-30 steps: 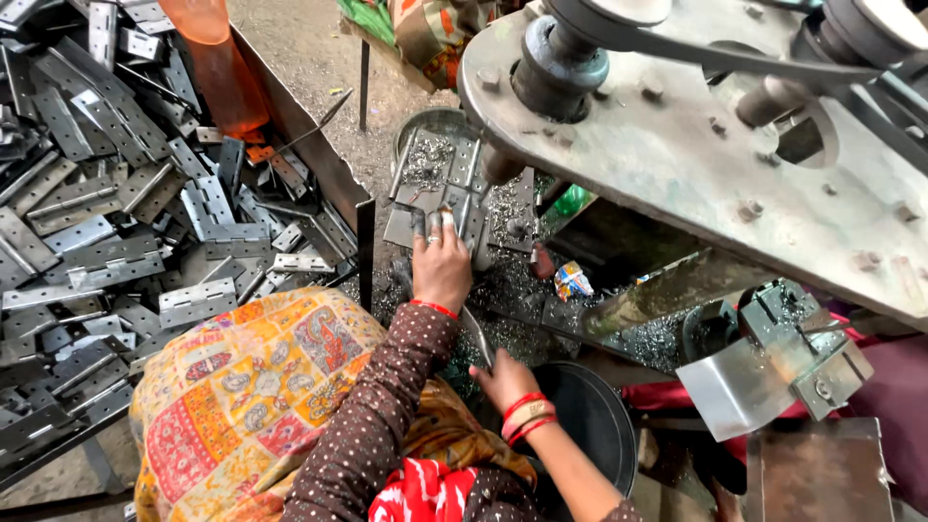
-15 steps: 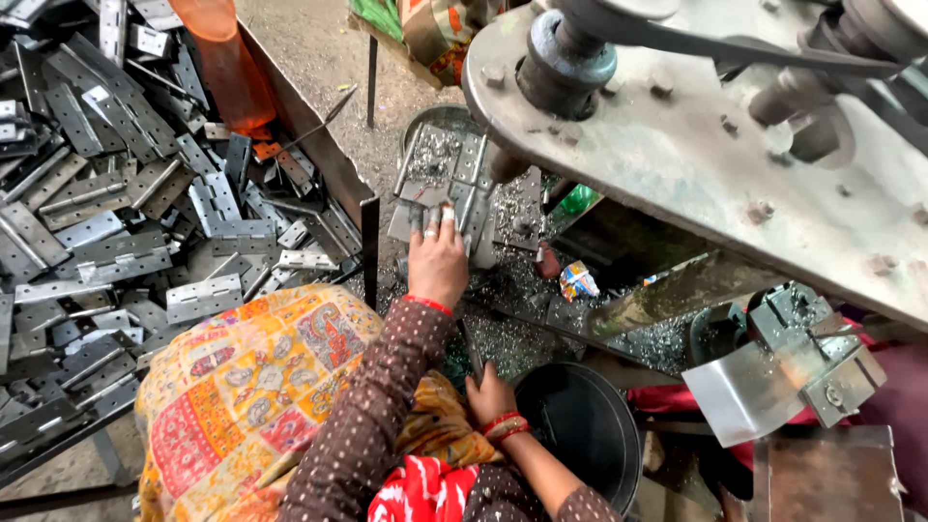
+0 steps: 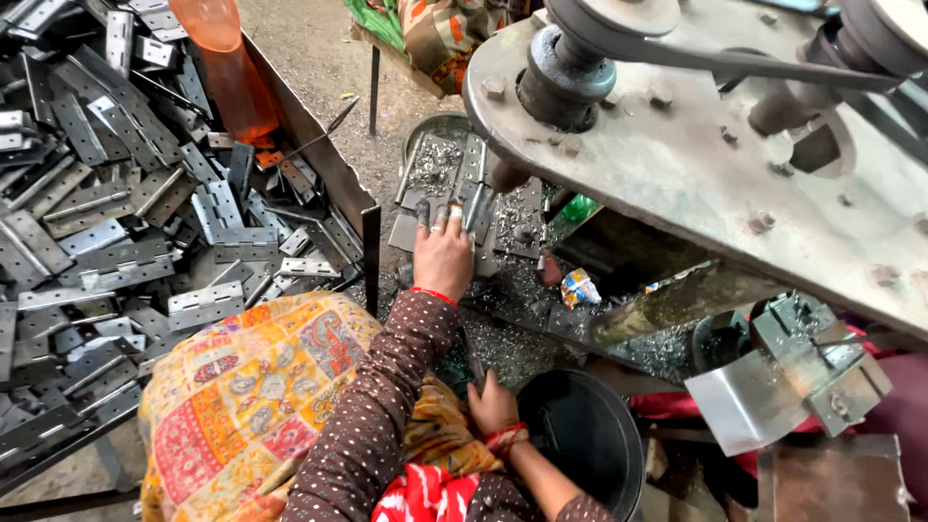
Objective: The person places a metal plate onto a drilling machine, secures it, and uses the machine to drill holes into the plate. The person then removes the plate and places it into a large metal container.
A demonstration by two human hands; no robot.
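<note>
Left hand [image 3: 443, 256] lies flat on a grey metal hinge plate [image 3: 476, 208], fingers [image 3: 454, 215] together and stretched out, pressing it down rather than gripping. The plate sits on the littered work bed [image 3: 522, 242] right under the big steel machine arm [image 3: 677, 164], beneath its round pulley hub [image 3: 565, 72]. A shallow round pan [image 3: 430, 130] with metal scrap sits just behind the plate, farther from the person. Right hand [image 3: 495, 406] is nearer the body than the plate, low beside the rim of a black bucket [image 3: 585, 445]; it touches the shavings-covered bed edge, fingers curled, cannot tell whether anything is pinched. Red bangles on both wrists, brown dotted sleeves. A patterned yellow-red cloth [image 3: 242, 396] covers the lap, left of the plate. Further left of the plate, past a dark metal divider [image 3: 319, 164], a heap of loose grey hinges [image 3: 106, 222] and an orange plastic bottle [image 3: 227, 68]. Right of the plate, a bent sheet-metal chute [image 3: 744, 401] with a bolted bracket [image 3: 822, 362].
</note>
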